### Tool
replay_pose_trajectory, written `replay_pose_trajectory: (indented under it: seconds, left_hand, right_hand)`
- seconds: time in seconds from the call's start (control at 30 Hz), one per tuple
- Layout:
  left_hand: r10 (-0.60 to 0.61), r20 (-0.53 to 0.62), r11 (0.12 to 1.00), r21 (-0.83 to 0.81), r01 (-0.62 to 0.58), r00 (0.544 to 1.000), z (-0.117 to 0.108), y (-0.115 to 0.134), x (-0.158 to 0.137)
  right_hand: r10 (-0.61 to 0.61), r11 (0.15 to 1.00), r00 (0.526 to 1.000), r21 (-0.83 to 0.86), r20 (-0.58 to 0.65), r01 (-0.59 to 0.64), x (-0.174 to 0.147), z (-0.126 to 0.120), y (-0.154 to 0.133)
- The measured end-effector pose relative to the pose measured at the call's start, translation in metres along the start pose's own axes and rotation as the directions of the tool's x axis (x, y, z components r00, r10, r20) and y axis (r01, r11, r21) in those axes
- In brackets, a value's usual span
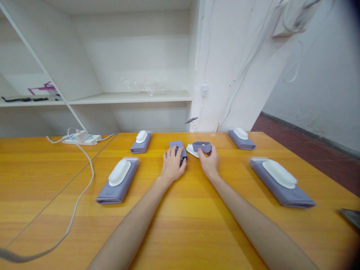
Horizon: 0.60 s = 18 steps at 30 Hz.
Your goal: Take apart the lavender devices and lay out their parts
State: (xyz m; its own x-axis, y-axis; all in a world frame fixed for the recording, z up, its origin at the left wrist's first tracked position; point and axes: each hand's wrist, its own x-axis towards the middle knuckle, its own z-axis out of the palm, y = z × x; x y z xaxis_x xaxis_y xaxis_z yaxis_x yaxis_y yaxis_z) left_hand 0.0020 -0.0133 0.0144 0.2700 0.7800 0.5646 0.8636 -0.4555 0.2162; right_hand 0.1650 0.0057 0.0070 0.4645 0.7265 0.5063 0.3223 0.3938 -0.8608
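My left hand (172,165) lies over a purple-grey flat case (176,144), its fingers curled across the top and its thumb at the near right edge. Just to the right, my right hand (209,160) pinches a purple-grey loop-shaped band (203,145) between thumb and fingers. A white rounded piece (192,150) sits at the left end of the band; whether it is joined to it I cannot tell. Both hands rest close together at the far middle of the table, with a small gap between the two things. The fingers hide part of each.
Purple-grey cases with white oval tops lie on the wooden table (180,225): two at left (116,189) and two at right (292,197). A coiled cord with a dark tag (191,120) stands behind my hands. A power strip (89,140) and cable (81,193) occupy the left.
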Motion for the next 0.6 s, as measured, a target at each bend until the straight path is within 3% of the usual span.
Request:
replay_pose_trajectory:
  seconds: [0.2,0.37,0.5,0.6]
  left_hand:
    - [-0.045,-0.153,0.999,0.005,0.046,0.987,-0.003,0.002,0.001]
    - [-0.021,-0.191,0.997,-0.076,0.007,0.981,-0.003,0.001,0.001]
    - [-0.071,-0.178,0.931,-0.364,0.002,0.981,-0.002,-0.007,0.003]
    - [-0.188,-0.108,0.767,-0.637,0.077,0.976,0.0,-0.016,0.008]
  right_hand:
    - [-0.165,0.983,0.983,-0.068,0.087,0.171,-0.004,-0.001,-0.003]
    - [-0.325,0.928,0.921,-0.116,0.212,0.354,-0.008,-0.001,-0.006]
    - [-0.392,0.889,0.846,-0.088,0.362,0.45,-0.013,-0.001,-0.006]
    - [-0.431,0.858,0.797,-0.082,0.423,0.508,-0.014,-0.001,-0.008]
